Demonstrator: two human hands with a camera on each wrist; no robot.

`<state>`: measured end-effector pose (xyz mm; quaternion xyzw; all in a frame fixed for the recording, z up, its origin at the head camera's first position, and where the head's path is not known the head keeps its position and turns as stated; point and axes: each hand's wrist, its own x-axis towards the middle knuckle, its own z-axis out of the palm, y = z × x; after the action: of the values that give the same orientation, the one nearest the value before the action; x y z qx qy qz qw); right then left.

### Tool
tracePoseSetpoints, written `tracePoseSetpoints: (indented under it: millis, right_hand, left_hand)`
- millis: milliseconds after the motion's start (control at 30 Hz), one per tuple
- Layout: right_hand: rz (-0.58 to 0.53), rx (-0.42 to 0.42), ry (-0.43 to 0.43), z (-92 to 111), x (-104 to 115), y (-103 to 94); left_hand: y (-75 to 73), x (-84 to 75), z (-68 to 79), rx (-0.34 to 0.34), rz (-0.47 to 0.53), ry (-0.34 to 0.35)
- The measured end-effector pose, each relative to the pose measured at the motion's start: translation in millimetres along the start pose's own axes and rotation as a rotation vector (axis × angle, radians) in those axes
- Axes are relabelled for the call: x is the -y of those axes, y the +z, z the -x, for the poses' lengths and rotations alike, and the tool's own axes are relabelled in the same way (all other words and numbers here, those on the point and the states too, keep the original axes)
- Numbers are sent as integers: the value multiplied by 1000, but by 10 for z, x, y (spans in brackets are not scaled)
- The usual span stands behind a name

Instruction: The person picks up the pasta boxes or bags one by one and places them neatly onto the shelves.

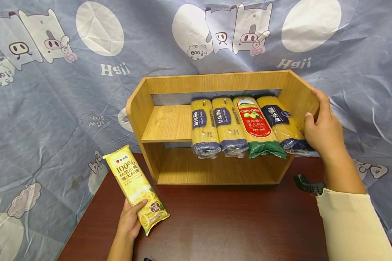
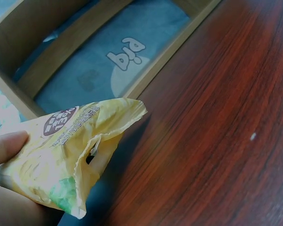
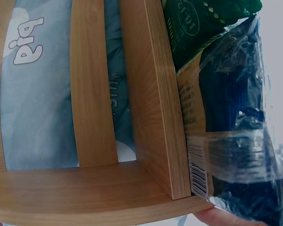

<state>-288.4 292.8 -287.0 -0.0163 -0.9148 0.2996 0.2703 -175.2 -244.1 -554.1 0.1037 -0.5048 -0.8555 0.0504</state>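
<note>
My left hand (image 1: 130, 219) holds a yellow packet of pasta (image 1: 135, 185) near its lower end, thumb across the front. The packet leans at a slant left of a two-tier wooden shelf (image 1: 215, 82); its crimped end (image 2: 111, 134) shows up close in the left wrist view. My right hand (image 1: 326, 127) grips the shelf's right side panel, thumb at the inner face and fingers over the edge. On the upper tier lie two la Sicilia spaghetti packs (image 1: 206, 132), a red-and-green Olivolla packet (image 1: 256, 123) and another la Sicilia pack (image 1: 279, 116), the last one nearest the right hand.
The packs' front ends jut past the upper board (image 1: 166, 139). Below is the lower tier (image 1: 215, 170). The shelf stands on a dark red-brown table (image 1: 228, 221), against a grey-blue printed curtain (image 1: 68, 108). A black strap (image 1: 308, 185) hangs by the right wrist.
</note>
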Motion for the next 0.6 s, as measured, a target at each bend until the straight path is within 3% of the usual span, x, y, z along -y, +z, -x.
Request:
tracePoseSetpoints:
  millis: [600]
  right_hand:
    - [1,2,5,6,19,-8]
  left_hand:
    - [112,-116,66,-5,-33,82]
